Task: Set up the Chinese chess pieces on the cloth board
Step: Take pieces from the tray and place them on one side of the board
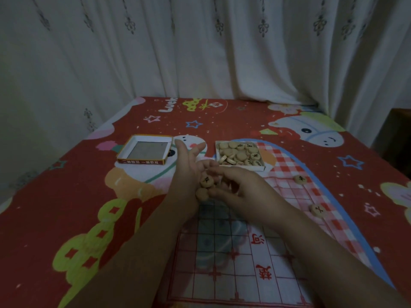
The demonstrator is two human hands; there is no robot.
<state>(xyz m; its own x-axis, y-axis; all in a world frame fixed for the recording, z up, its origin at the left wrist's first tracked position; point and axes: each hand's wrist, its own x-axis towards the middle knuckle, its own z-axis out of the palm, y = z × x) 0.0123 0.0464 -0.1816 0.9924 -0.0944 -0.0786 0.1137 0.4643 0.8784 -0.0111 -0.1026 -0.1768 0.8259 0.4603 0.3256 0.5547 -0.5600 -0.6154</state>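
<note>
At least two pieces (206,181) lie in the left hand (189,174), its grip open. The right hand (242,187) curls its fingers on them; whether its grip holds one, I cannot tell. Two other pieces (300,179) stand on the board (222,263). One box (240,168) holds many pieces, and one lid (142,162) is empty.

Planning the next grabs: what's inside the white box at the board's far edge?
The white box holds a loose heap of round wooden chess pieces, some showing dark characters, some blank side up. Lower pieces and the box floor are covered, so no count is possible.
</note>
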